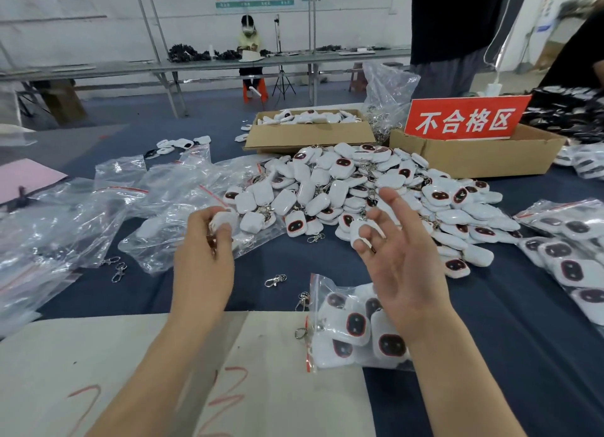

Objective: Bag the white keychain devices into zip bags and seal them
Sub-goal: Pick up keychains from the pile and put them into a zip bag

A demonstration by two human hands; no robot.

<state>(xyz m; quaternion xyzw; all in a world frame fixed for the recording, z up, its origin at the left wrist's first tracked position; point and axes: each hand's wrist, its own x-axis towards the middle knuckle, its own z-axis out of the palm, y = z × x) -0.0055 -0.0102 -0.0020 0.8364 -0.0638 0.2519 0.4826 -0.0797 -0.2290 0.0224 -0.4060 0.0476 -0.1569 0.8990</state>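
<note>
Fingers of the left hand curl round one white keychain device. The right hand is spread, palm up, fingertips perhaps touching a second device beside the pile. Pull a zip bag wide open first, then drop devices in.

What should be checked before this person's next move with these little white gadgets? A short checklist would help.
1. Device in hand: the left hand grips a white device. Ok.
2. Second device: the right hand has fingertips over one; grip cannot tell.
3. Empty zip bags within reach, left: ok.
4. The filled bag nearest sealed: cannot tell.
5. The pile of devices stocked: ok.
6. Stray parts: not ok, a loose clasp lies between the hands.
</note>
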